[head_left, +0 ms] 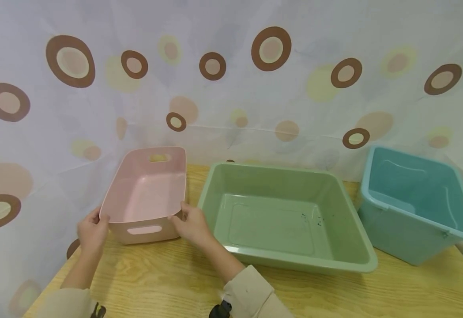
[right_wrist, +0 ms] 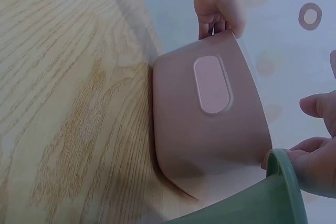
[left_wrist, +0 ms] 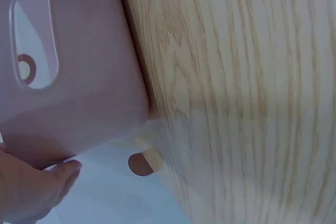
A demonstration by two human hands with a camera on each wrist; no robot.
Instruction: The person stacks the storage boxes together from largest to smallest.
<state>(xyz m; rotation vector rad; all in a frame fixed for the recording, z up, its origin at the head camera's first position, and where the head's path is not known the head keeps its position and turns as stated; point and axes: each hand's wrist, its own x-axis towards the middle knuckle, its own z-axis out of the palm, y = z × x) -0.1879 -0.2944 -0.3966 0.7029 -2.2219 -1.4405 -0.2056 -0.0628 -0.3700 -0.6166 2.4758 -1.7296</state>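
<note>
Step in hand looks like positioning the pink rectangular plastic bin (head_left: 147, 198), on the wood-grain table (head_left: 156, 282) left of the pale green rectangular plastic tub (head_left: 271, 225). Left hand (head_left: 92, 232) and right hand (head_left: 193, 225) pinch its near corners; next move probably calls for even grips, clear of the tub.

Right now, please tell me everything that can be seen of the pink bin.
The pink bin is a rectangular, open-topped container with rounded corners, smooth and plastic-looking. Its near and far ends each have an oval handle slot. It is empty, seemingly resting upright on the wooden table, left of the green tub, its long sides running front to back. The left hand holds its near left corner, the right hand its near right corner.
</note>
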